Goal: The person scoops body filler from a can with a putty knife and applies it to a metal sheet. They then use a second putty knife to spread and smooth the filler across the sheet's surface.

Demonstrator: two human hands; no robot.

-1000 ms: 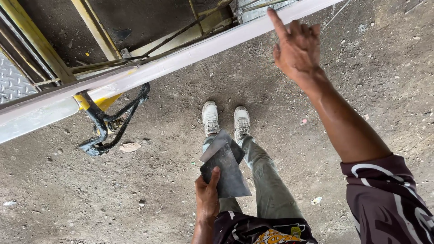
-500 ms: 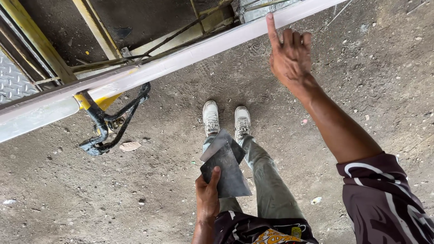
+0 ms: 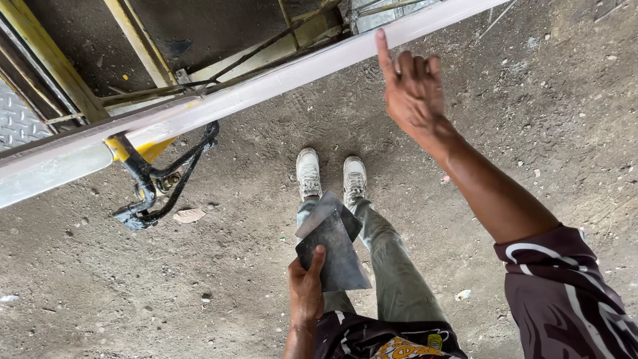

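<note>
The view looks straight down from a raised position onto a dirt floor (image 3: 199,292).

**Left hand.** The left hand (image 3: 306,289) sits low in the frame, close to the body. Its grip is closed on two flat metal blades (image 3: 332,249) — thin, dark grey, trapezoid plates stacked one over the other. The thumb lies across the face of the lower plate; the other fingers are hidden beneath. The long axis of the plates runs from the hand up and away toward the shoes (image 3: 330,176), with the broad edges farthest from the wrist. The upper plate is rotated slightly against the lower one, so its corner projects to the right. The plates hang in the air above the legs, touching nothing but the hand.

**Right hand.** The right hand (image 3: 412,90) is raised at the end of an outstretched arm. The index finger is extended and its tip reaches the edge of the pale beam (image 3: 266,86); whether it touches cannot be determined. The remaining fingers are curled inward. This hand holds nothing.

**Surroundings.** The pale beam runs diagonally from lower left to upper right across the frame. Behind it stand yellow frame tubes (image 3: 136,40). A black bracket (image 3: 156,183) with a yellow collar hangs below the beam at left. A small flat stone (image 3: 189,215) lies on the floor near the bracket — no packages, labels or signs are legible.
</note>
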